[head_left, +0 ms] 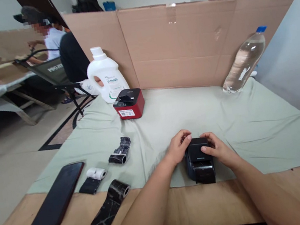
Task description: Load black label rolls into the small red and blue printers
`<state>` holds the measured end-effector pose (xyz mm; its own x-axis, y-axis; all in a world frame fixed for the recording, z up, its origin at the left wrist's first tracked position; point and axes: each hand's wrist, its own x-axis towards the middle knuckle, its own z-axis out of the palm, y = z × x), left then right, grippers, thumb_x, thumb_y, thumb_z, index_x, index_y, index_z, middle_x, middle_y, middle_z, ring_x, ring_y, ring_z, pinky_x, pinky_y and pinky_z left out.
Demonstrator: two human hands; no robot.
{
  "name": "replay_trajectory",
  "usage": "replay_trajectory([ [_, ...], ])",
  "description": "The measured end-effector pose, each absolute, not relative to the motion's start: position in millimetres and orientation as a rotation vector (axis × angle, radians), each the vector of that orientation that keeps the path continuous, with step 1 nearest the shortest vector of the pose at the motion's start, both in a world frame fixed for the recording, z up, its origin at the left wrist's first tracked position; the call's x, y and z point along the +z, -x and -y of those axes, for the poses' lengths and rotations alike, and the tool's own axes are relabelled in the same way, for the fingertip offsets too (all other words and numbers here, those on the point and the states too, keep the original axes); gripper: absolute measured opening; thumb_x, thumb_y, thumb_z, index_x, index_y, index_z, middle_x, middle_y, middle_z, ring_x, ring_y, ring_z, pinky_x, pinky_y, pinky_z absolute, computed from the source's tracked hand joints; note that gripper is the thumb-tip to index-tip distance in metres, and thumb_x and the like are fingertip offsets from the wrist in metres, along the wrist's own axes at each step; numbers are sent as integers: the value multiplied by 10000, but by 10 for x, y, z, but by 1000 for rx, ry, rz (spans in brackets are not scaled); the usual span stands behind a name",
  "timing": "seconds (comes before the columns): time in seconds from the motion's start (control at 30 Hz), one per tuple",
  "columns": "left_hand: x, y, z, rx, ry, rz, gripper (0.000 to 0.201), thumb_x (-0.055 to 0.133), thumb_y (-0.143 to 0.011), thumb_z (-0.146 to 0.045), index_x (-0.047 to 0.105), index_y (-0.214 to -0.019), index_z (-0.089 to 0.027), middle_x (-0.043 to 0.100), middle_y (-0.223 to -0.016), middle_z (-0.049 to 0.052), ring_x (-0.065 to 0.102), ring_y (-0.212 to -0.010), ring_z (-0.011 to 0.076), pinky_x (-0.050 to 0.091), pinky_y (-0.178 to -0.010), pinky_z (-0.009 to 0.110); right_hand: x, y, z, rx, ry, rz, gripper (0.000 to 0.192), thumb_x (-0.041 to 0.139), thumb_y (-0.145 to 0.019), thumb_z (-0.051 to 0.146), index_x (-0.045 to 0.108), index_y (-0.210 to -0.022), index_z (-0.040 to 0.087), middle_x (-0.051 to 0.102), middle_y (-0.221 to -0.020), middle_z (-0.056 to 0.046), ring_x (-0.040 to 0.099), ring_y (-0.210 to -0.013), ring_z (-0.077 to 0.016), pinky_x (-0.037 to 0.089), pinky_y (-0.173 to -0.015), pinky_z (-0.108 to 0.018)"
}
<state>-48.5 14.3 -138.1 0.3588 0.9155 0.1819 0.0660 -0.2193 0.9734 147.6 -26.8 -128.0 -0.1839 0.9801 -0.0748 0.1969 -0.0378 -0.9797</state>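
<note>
A small black printer [200,161] sits on the green cloth [225,115] near the table's front edge. My left hand [178,147] grips its left side, fingers curled over the top. My right hand [218,149] holds its right side, with fingers resting on the lid. A red and black printer [129,103] stands farther back on the cloth. Three paper rolls with dark marbled wrap lie to the left: one [120,152] on the cloth, a white one [94,177] at the cloth's edge, and a long unrolled one [106,212] on the bare wood.
A black phone [56,197] lies at the front left. A white detergent jug [106,75] and a leaning clear water bottle [245,61] stand against the cardboard screen [184,41]. Other people sit at a table at the far left.
</note>
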Motion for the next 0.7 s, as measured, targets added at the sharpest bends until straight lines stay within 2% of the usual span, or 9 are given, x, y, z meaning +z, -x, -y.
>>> replay_trajectory([
  [0.13, -1348, 461, -124, 876, -1322, -766, 704, 660, -767, -551, 446, -1328, -184, 593, -1069, 84, 587, -955, 203, 469, -835, 325, -1283, -1468, 232, 1089, 1338, 1311, 650, 690, -709, 598, 450, -1192, 236, 625, -1082, -77, 613, -989, -231, 510, -851, -394],
  [0.2, -1332, 448, -116, 842, -1254, -766, 810, 731, -712, -525, 398, -1372, -194, 582, -1095, 90, 587, -978, 209, 471, -849, 330, -1289, -1466, 220, 1055, 1345, 1299, 671, 677, -726, 595, 435, -1241, 240, 628, -1102, -84, 612, -1020, -242, 507, -873, -411],
  [0.3, -1325, 443, -117, 861, -1225, -794, 798, 762, -694, -487, 423, -1349, -183, 578, -1117, 101, 580, -1000, 212, 462, -885, 341, -1295, -1456, 211, 1106, 1328, 1283, 677, 665, -730, 611, 458, -1250, 230, 637, -1133, -93, 609, -1058, -254, 497, -911, -430],
  [0.47, -1332, 464, -133, 861, -1215, -802, 753, 768, -702, -449, 451, -1329, -177, 598, -1106, 100, 583, -1009, 213, 462, -897, 349, -1275, -1447, 195, 1199, 1332, 1357, 533, 683, -725, 603, 578, -1057, 200, 682, -1071, -96, 621, -1022, -266, 505, -892, -429],
  [0.7, -1296, 483, -129, 852, -1204, -769, 752, 784, -687, -431, 446, -1311, -183, 611, -1101, 92, 592, -997, 209, 463, -893, 352, -1261, -1446, 187, 1151, 1327, 1378, 521, 712, -710, 570, 576, -1034, 186, 684, -1002, -84, 633, -943, -246, 520, -832, -398],
])
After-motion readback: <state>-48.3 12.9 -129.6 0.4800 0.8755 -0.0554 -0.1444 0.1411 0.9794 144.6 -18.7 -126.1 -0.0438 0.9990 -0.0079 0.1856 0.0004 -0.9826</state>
